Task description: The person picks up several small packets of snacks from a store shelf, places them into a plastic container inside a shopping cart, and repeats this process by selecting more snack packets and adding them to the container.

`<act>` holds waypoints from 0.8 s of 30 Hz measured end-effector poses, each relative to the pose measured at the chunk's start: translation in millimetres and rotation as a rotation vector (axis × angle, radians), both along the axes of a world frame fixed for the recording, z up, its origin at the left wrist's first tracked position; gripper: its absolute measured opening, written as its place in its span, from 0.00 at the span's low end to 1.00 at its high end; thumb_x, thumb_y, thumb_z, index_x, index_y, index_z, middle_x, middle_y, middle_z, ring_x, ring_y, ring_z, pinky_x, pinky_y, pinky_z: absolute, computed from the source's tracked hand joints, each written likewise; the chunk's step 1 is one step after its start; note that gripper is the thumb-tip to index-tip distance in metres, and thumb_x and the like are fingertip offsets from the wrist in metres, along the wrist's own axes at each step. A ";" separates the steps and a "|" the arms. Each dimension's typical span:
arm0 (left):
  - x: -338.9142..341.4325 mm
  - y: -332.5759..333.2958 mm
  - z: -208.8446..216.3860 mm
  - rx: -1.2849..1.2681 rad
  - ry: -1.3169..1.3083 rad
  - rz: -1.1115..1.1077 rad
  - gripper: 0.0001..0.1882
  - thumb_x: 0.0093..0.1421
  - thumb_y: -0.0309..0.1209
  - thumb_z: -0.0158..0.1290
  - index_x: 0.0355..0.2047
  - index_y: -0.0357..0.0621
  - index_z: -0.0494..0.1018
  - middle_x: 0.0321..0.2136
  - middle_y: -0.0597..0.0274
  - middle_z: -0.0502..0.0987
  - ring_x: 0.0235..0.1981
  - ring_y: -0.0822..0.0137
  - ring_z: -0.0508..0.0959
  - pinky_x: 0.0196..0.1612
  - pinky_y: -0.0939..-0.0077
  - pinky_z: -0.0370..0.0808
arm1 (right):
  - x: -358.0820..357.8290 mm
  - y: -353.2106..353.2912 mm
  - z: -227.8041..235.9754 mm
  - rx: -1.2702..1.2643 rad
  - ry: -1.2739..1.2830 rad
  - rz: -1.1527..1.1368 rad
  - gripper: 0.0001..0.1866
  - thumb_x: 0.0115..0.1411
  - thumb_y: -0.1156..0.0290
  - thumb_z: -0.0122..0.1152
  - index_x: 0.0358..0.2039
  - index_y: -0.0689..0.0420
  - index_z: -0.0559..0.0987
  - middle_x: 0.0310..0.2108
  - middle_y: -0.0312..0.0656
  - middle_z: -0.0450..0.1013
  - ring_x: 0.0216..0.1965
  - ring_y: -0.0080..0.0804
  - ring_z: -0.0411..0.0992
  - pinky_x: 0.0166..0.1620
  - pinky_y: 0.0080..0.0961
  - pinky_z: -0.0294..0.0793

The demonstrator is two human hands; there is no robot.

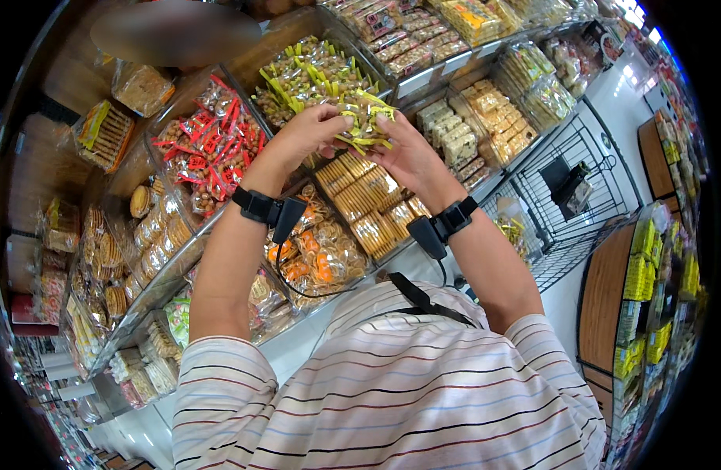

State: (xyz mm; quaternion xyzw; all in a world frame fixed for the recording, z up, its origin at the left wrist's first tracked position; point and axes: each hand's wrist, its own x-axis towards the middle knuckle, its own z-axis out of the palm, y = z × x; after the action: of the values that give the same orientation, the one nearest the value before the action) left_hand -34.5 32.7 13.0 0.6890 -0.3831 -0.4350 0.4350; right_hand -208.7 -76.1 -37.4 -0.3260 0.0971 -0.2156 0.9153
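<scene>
- Head view, landmark: the yellow pile (309, 74), made up of clear packets with yellow ties.
- Position: the packet (366, 121) I hold, yellow-tied as well, sits at the near right edge of the pile, raised between my two hands.
- Fingers: those of my left hand (312, 131) are drawn in narrow on its left side; those of my right hand (413, 154) close on its right side. Neither is spread wide. Whether it is a single packet, I cannot tell.
- Long axis: not established; crumpled film and loose ties hide the shape.
- Nearer hand: both touch the packet; the left is the closer to the pile and covers part of its near edge.
- Surroundings: red packets (211, 145) lie left of the pile and nearer me; biscuits (360, 188) lie on its near side, toward the right; pretzels (329, 251) lie nearer me again; pale bars (448, 131) stand to its right.
- Farther off: the cart (607, 141) stands well right of the pile, a black item (568, 184) inside.
- Obstruction: only my left hand shows between packet and pile; the bars lie between pile and cart.
</scene>
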 end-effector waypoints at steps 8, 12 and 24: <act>56.5 -3.0 29.0 -0.356 -0.858 -0.006 0.21 0.58 0.38 0.57 0.48 0.37 0.73 0.35 0.56 0.76 0.38 0.61 0.78 0.40 0.68 0.75 | -13.7 -23.1 2.6 -0.027 0.016 -0.099 0.14 0.69 0.69 0.53 0.51 0.56 0.65 0.48 0.45 0.70 0.47 0.42 0.75 0.51 0.45 0.80; 47.7 -4.7 15.3 -0.151 -1.106 -0.127 0.19 0.56 0.34 0.57 0.46 0.38 0.73 0.42 0.46 0.73 0.43 0.45 0.75 0.46 0.56 0.73 | -19.6 -26.1 -1.0 -0.024 0.019 -0.113 0.14 0.69 0.69 0.52 0.52 0.57 0.65 0.48 0.46 0.71 0.48 0.44 0.75 0.51 0.45 0.80; 36.5 -17.0 -17.1 -0.185 -1.087 -0.084 0.14 0.57 0.34 0.60 0.39 0.40 0.73 0.39 0.48 0.74 0.44 0.47 0.75 0.46 0.56 0.73 | -30.3 -25.9 -6.5 -0.002 0.046 -0.080 0.16 0.68 0.69 0.50 0.54 0.59 0.65 0.48 0.48 0.72 0.49 0.46 0.75 0.52 0.45 0.80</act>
State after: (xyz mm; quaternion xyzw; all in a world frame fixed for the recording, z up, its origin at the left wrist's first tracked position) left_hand 2.0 15.7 -4.1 0.7575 -0.6163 0.0020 0.2154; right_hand -239.0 -102.0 -43.9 -0.3277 0.1307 -0.2446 0.9032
